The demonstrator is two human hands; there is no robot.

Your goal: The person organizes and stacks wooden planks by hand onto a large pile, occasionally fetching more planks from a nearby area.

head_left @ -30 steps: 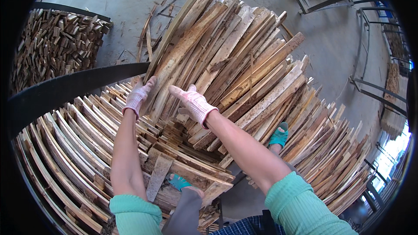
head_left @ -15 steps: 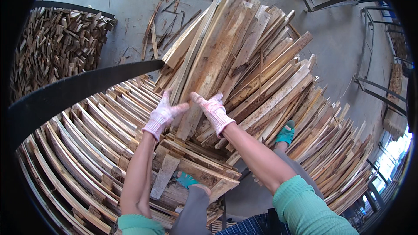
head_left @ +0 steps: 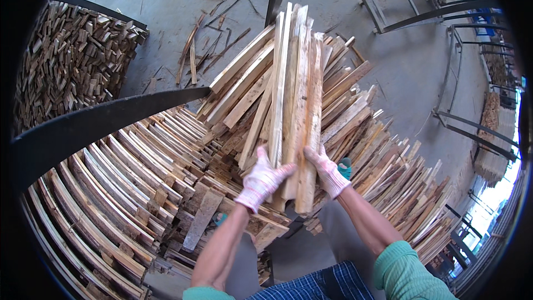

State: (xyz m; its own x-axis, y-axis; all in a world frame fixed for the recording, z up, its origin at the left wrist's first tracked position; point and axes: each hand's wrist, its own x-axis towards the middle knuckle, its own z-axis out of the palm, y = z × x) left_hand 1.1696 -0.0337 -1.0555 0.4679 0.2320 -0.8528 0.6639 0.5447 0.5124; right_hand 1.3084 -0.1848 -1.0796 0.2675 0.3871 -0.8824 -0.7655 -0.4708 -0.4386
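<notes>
Between my two hands is a bundle of long, rough wooden strips, pale with brown bark marks. Gripping its left side near the close end is my left hand, in a white knitted glove with reddish stains; the thumb lies across the strips. On the opposite side my right hand, gloved alike, presses with its thumb on top. Fingers under the bundle are hidden. The strips point away from me, over a heap of loose wooden strips that spreads to the right.
Rows of stacked wooden strips fill the left, with a curved-looking black metal bar above them. Another wood stack stands far left. Metal frames are at the far right. Wood scraps litter the grey floor.
My hands have moved right and closer to me, closing round several strips. The strips have swung from slanting right to pointing nearly straight away, apart from the heap at their near ends.
</notes>
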